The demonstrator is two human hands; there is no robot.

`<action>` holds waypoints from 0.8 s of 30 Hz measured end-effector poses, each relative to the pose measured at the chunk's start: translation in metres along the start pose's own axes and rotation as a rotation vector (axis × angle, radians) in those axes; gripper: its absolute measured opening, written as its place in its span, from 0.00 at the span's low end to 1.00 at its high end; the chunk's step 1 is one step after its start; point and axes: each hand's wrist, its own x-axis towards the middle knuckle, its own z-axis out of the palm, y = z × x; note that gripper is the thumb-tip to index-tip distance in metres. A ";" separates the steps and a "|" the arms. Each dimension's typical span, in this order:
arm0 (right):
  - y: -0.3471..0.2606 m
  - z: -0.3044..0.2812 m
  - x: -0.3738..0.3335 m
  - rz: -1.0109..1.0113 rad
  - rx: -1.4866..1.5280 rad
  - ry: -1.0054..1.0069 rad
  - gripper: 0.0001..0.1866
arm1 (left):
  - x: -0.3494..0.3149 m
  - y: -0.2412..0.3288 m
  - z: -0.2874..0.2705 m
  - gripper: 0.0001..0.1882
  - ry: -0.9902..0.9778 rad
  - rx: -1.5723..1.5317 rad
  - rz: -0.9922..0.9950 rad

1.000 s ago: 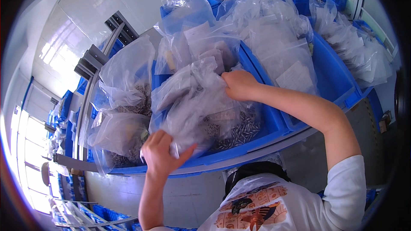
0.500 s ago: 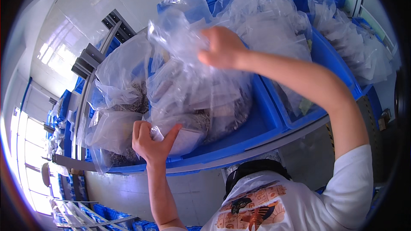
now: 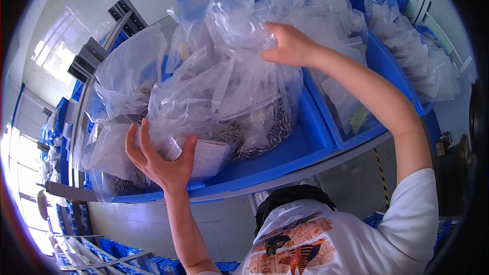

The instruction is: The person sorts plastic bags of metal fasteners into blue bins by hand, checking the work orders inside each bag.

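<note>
A large clear plastic bag (image 3: 204, 84) of small metal parts lies in a blue bin (image 3: 311, 142) in front of me. My right hand (image 3: 293, 46) is at the far side of the bag's crumpled upper part, thumb and fingers apart, against the film. At the near left, my left hand (image 3: 162, 165) spreads its fingers and thumb beside the bag's lower end. A white paper slip (image 3: 209, 158) shows through the film next to my left thumb. Dark, pin-like metal parts (image 3: 272, 132) fill the bottom of the bag.
More clear bags of metal parts (image 3: 109, 147) lie at the left. On the right, a second blue bin (image 3: 392, 76) holds bags and a green piece (image 3: 359, 118). Further bags (image 3: 415, 53) are piled at the far right. A grey rail (image 3: 153, 198) borders the near edge.
My right hand has moved right, and its grasp on the crumpled film has loosened. My left hand has shifted left and its fingers have spread. The bag's film has settled wider.
</note>
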 end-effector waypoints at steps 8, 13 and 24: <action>-0.060 -0.013 -0.014 -0.789 -0.425 0.572 0.36 | 0.002 0.003 0.000 0.37 -0.048 0.125 0.041; -0.067 0.010 -0.019 -0.626 -0.955 -0.136 0.19 | 0.002 0.003 0.002 0.37 -0.059 0.124 0.051; -0.031 0.034 -0.040 -0.070 0.009 -1.114 0.13 | -0.002 -0.002 -0.001 0.35 -0.071 0.043 0.109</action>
